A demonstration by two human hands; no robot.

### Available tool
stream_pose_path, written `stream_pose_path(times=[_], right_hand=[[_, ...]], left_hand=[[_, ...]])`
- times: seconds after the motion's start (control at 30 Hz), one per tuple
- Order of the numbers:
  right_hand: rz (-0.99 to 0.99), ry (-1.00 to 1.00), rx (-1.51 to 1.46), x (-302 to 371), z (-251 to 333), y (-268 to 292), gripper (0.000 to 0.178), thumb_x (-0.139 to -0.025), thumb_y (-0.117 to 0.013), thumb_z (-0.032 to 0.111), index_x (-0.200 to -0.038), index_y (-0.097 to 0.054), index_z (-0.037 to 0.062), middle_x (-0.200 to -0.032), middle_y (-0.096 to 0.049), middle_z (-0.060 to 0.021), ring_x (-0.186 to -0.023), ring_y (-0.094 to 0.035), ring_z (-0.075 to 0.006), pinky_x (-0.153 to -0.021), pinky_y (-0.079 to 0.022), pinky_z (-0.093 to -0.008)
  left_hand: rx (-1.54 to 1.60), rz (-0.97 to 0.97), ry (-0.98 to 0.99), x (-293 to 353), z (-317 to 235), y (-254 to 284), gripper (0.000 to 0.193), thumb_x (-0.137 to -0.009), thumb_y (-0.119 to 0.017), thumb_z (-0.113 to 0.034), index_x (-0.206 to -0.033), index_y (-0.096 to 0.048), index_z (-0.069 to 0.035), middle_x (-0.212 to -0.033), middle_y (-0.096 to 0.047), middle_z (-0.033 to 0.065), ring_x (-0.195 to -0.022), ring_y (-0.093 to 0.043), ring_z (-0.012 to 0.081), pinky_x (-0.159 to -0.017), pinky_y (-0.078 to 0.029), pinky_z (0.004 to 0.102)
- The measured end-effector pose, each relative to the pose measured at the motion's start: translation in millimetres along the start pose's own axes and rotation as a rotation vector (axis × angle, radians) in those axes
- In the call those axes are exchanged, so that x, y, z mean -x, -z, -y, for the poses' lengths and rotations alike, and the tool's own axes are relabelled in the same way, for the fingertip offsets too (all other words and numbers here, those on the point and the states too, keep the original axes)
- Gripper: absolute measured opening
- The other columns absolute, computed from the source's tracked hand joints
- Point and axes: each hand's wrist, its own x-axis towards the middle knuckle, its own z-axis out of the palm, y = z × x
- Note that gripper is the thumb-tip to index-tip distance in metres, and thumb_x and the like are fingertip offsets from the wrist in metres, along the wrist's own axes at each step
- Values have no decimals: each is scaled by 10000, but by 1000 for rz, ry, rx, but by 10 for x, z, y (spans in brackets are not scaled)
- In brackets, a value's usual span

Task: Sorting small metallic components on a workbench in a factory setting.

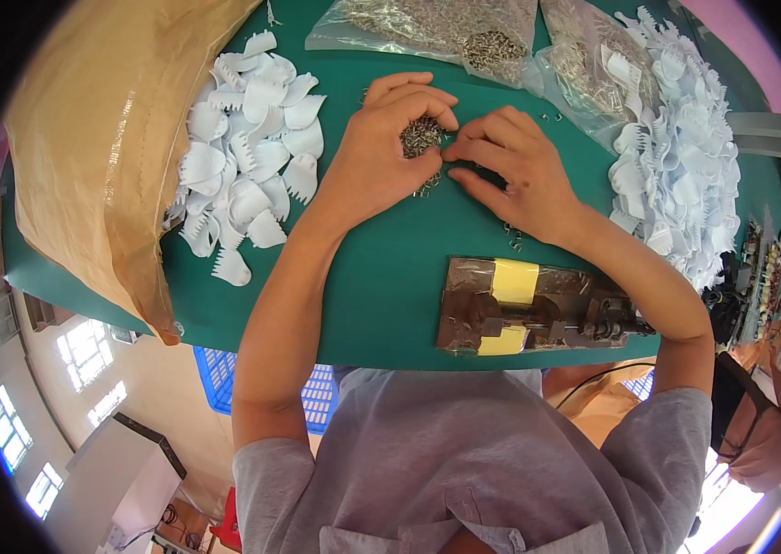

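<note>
My left hand point(381, 148) is cupped around a heap of small metal springs point(421, 136), its thumb and fingers curled at the sides of the heap. Close beside it, my right hand point(512, 171) has its fingers bent and its fingertips drawn together near the springs. Whatever lies between those fingertips is too small to make out. A few loose springs point(513, 238) lie on the green table below my right hand. White toothed claw-clip halves point(256, 138) are piled left of my left hand.
Another pile of white clip halves point(681, 148) covers the right side. Clear bags of springs point(436, 23) lie at the back. A large brown paper sack point(95, 157) stands at left. A brown-wrapped metal fixture point(538, 305) with yellow tape sits at the near table edge.
</note>
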Motion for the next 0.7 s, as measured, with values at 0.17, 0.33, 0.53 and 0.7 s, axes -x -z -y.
stream_pose_path(times=[0.17,0.33,0.53,0.7], right_hand=[[42,-16,-23,18,-1,30,209,-842,-830,71,-1025,-730,82,-1043,-659,-49,-972,-616,-276,-853,-513,-408],[120,-35,-28,305,-51,374,182,-854,-807,62,-1006,-706,73,-1033,-647,-52,-949,-618,-287,-848,-511,-420],[139,-41,56,280,128,380,216,-852,-799,56,-1050,-716,77,-1089,-665,-66,-965,-626,-301,-873,-518,-426],[93,72,-43,26,189,47,306,-822,-792,30,-1113,-711,79,-1134,-664,-62,-1031,-631,-290,-890,-513,-408]], left_hand=[[9,-3,29,8,2,-5,350,-776,-709,77,-1098,-722,-59,-1318,-748,56,-1454,-523,310,-1180,-465,409],[1,-16,24,15,-2,3,370,-779,-700,83,-1118,-718,-66,-1318,-751,48,-1465,-511,304,-1184,-464,403],[27,-6,2,0,30,5,364,-786,-686,78,-1121,-728,-56,-1264,-752,50,-1454,-512,310,-1167,-474,405],[88,-6,16,-19,33,1,384,-792,-671,82,-1145,-734,-57,-1265,-748,49,-1463,-504,303,-1175,-468,410]])
